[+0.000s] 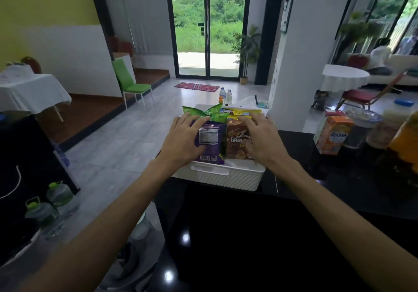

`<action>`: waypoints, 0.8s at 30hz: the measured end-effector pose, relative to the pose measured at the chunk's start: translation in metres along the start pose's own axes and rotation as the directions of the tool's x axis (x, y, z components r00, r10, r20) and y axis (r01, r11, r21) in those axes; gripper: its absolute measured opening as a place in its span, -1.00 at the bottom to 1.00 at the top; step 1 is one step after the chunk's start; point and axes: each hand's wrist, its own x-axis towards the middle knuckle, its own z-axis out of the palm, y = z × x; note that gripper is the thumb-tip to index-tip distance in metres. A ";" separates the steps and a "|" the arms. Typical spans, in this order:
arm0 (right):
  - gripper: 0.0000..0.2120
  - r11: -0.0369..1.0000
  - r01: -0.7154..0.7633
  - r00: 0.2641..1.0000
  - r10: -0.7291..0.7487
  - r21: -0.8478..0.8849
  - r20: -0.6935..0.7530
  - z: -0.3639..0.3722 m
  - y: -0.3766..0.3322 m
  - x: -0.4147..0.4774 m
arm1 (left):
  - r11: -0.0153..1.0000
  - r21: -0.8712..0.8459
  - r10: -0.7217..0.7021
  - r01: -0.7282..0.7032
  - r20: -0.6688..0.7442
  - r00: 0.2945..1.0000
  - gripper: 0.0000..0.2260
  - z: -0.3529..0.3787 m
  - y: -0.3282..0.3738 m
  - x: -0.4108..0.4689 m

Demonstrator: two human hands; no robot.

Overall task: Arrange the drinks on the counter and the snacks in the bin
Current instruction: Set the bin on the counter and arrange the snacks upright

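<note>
A white woven bin [226, 176] sits on the black counter [248, 235], filled with snack bags. A purple bag [211, 142] lies front left and a brown bag [237, 142] front right. Behind them are green bags [203, 111] and a yellow bag [246, 111]. My left hand [183, 138] lies flat on the purple bag, thumb against its lower edge. On the brown bag rests my right hand [262, 138] with fingers spread, reaching to the yellow one. Neither hand clearly grips a bag. An orange drink carton [332, 133] and dark bottles [389, 138] stand on the counter at right.
An orange-liquid bottle [404, 147] stands at the far right edge. Small water bottles [226, 96] sit beyond the bin. Large water jugs [52, 203] stand on the floor at left. A person sits far back on the right.
</note>
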 end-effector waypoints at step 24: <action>-0.78 0.947 0.178 0.984 -0.180 0.268 -0.018 -0.038 -0.057 0.083 | 0.992 0.122 0.041 -0.039 -0.017 0.999 -0.21 0.013 0.001 -0.020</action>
